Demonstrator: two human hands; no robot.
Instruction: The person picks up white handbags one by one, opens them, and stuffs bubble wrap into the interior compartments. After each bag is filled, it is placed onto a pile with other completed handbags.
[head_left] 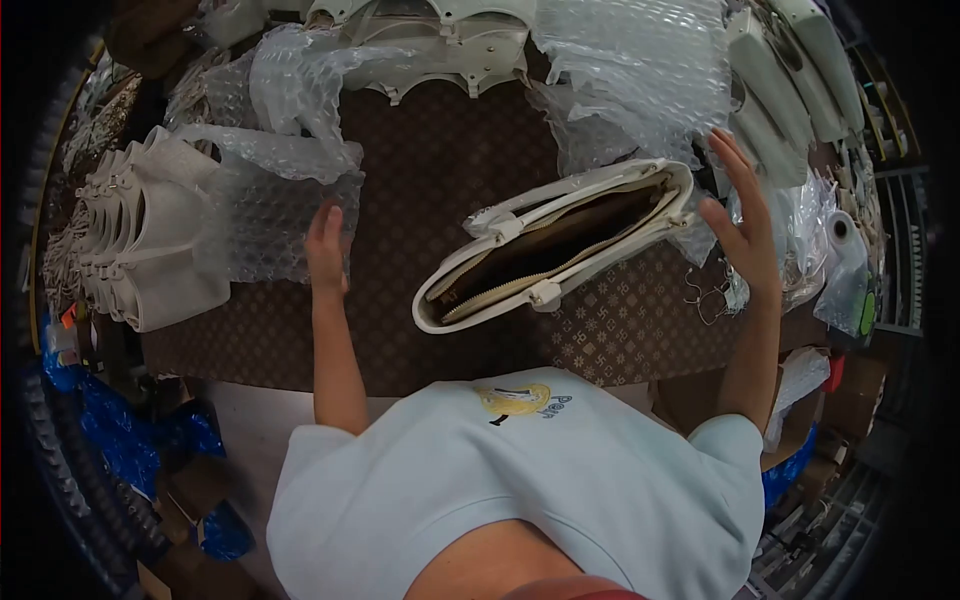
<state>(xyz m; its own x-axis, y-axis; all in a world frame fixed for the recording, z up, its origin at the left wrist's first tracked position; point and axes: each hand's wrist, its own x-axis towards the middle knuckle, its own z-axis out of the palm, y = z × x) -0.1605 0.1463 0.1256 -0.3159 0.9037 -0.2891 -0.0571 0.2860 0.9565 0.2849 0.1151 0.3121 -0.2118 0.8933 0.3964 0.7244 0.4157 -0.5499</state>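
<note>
A white handbag (545,298) stands tilted on the brown patterned table, its zipped top open and the dark lining showing. My right hand (745,225) is just right of the bag's end, thumb and fingers apart, with nothing in it. On the other side, my left hand (326,250) is at the edge of a clear bubble wrap sheet (265,230), its fingers close together on the plastic. The thumb's grip is partly hidden. That sheet partly covers a row of white bag pieces (165,245).
More bubble wrap (635,70) is heaped at the back. White bag pieces (450,45) lie at the far edge, and others (775,90) stand at the back right. A clear plastic roll (845,255) is at the right. Blue plastic (115,430) lies below the table at left.
</note>
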